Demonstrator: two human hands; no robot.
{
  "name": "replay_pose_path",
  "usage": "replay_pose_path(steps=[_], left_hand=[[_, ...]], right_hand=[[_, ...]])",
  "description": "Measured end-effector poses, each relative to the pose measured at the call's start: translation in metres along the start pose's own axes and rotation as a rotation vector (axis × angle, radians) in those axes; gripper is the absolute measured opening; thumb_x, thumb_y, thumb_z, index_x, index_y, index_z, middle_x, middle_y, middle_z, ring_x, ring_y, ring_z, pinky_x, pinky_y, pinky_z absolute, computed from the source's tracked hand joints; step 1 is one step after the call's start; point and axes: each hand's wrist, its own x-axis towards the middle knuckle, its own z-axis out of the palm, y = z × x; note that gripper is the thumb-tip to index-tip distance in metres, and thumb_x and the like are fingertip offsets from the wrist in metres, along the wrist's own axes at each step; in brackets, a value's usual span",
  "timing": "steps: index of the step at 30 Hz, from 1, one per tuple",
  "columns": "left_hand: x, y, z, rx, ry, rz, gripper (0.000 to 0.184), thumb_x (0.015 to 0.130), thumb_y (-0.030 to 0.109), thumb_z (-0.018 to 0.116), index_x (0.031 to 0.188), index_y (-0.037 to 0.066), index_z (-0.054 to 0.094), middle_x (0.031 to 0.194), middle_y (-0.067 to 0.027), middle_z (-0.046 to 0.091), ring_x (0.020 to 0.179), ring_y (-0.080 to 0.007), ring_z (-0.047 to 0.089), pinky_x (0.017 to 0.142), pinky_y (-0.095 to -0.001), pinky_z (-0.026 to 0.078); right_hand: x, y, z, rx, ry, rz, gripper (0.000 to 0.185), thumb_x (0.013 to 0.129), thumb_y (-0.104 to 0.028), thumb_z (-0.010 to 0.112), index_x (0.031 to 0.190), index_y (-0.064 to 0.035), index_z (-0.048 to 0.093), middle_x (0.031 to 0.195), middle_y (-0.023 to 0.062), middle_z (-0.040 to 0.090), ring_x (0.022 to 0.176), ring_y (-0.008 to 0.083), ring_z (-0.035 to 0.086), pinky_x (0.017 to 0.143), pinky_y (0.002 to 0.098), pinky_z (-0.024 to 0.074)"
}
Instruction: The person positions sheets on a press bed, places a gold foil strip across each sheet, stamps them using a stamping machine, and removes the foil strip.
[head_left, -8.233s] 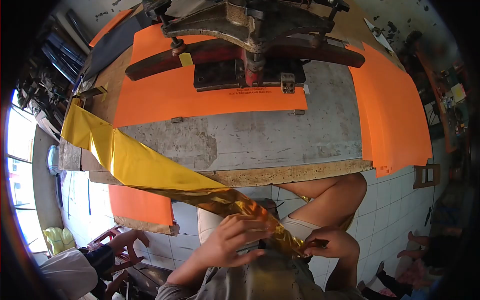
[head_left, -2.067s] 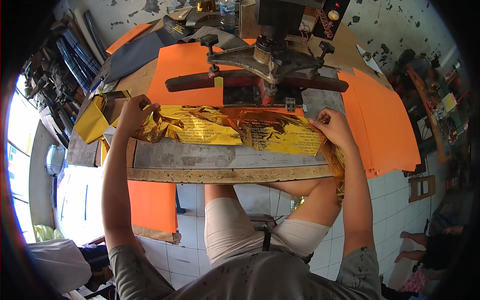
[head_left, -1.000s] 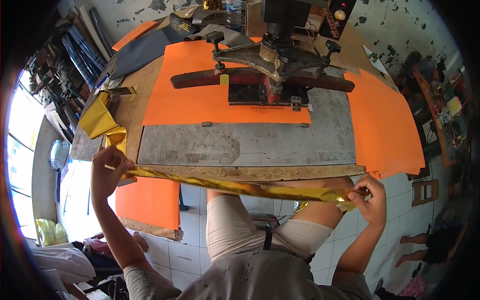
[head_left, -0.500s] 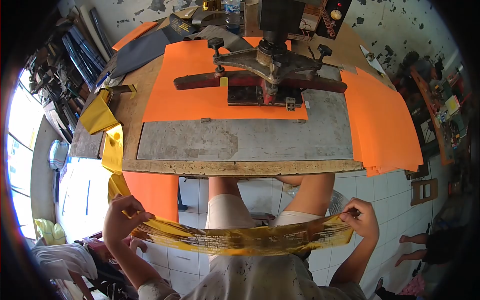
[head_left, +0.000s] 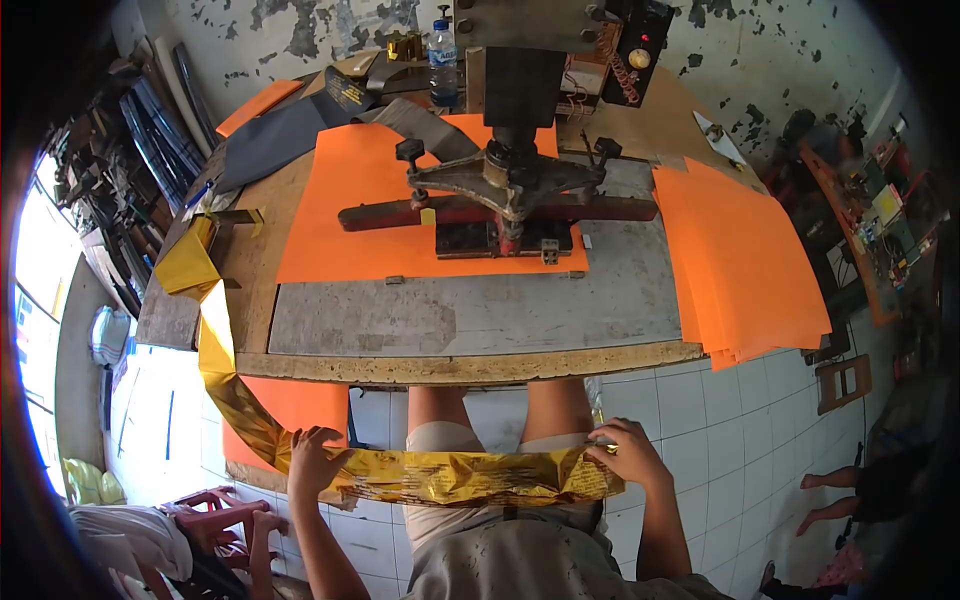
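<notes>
A long gold foil strip [head_left: 480, 476] lies across my lap, its surface marked with rows of cut-out print. My left hand [head_left: 317, 466] is closed on the foil at the left, where the strip bends up towards the table's left corner. At the right end, my right hand [head_left: 630, 455] pinches the foil's upper edge. Beyond the table's front edge stands a press with a red and black bar [head_left: 500, 212], over an orange sheet [head_left: 340, 250] on a grey metal plate [head_left: 480, 315].
A stack of orange sheets [head_left: 740, 270] sits at the table's right. Dark sheets [head_left: 265, 145] and a water bottle [head_left: 442, 65] are at the back. More orange sheets [head_left: 290, 410] are below the table at left. People's legs show at both lower sides.
My hands have come closer together, and the foil between them now lies flatter over my lap. The view has shifted, showing more of the press's upper part.
</notes>
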Motion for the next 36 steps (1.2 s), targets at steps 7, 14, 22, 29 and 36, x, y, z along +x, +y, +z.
replay_pose_path(steps=[7, 14, 22, 29, 36], left_hand=[[0.005, 0.072, 0.038, -0.109, 0.703, 0.252, 0.031, 0.088, 0.009, 0.07, 0.117, 0.006, 0.061, 0.126, -0.017, 0.063, 0.12, -0.0382, 0.057, 0.105, -0.0541, 0.042], [0.049, 0.099, 0.072, 0.022, 0.913, 0.305, 0.073, 0.093, 0.03, 0.068, 0.153, 0.006, 0.036, 0.162, -0.0291, 0.026, 0.15, -0.0516, 0.025, 0.118, -0.0666, 0.026], [0.065, 0.078, 0.098, 0.026, 0.932, 0.318, 0.079, 0.092, 0.025, 0.069, 0.156, 0.002, 0.03, 0.166, -0.0314, 0.017, 0.153, -0.0554, 0.015, 0.12, -0.0672, 0.023], [0.06, 0.08, 0.091, 0.008, 0.935, 0.332, 0.076, 0.089, 0.025, 0.07, 0.153, 0.003, 0.037, 0.165, -0.03, 0.022, 0.151, -0.0542, 0.021, 0.118, -0.066, 0.026], [0.058, 0.086, 0.005, -0.021, 1.063, 0.253, 0.026, 0.094, 0.017, 0.064, 0.118, 0.007, 0.062, 0.116, -0.0105, 0.064, 0.118, -0.0334, 0.056, 0.109, -0.0505, 0.033]], right_hand=[[0.034, -0.021, 0.002, -0.312, 0.856, -0.297, 0.043, 0.091, -0.015, 0.073, 0.129, -0.0019, 0.058, 0.141, 0.0203, 0.05, 0.134, 0.0423, 0.045, 0.11, 0.053, 0.0399], [0.062, -0.003, 0.029, -0.294, 1.005, -0.292, 0.057, 0.096, -0.023, 0.069, 0.141, 0.0021, 0.046, 0.149, 0.0274, 0.041, 0.144, 0.0473, 0.036, 0.117, 0.0601, 0.0317], [0.055, 0.014, 0.039, -0.379, 0.907, -0.266, 0.066, 0.097, -0.025, 0.066, 0.149, 0.0062, 0.04, 0.16, 0.0303, 0.032, 0.15, 0.0516, 0.026, 0.12, 0.0652, 0.0233], [0.047, -0.005, 0.02, -0.383, 0.923, -0.268, 0.049, 0.097, -0.021, 0.065, 0.14, 0.0008, 0.053, 0.151, 0.0227, 0.045, 0.143, 0.0442, 0.038, 0.115, 0.0567, 0.0292], [0.085, -0.069, -0.047, -0.326, 0.853, -0.159, 0.022, 0.099, -0.024, 0.065, 0.116, -0.0108, 0.067, 0.119, 0.0068, 0.064, 0.117, 0.0293, 0.056, 0.102, 0.0476, 0.0364]])
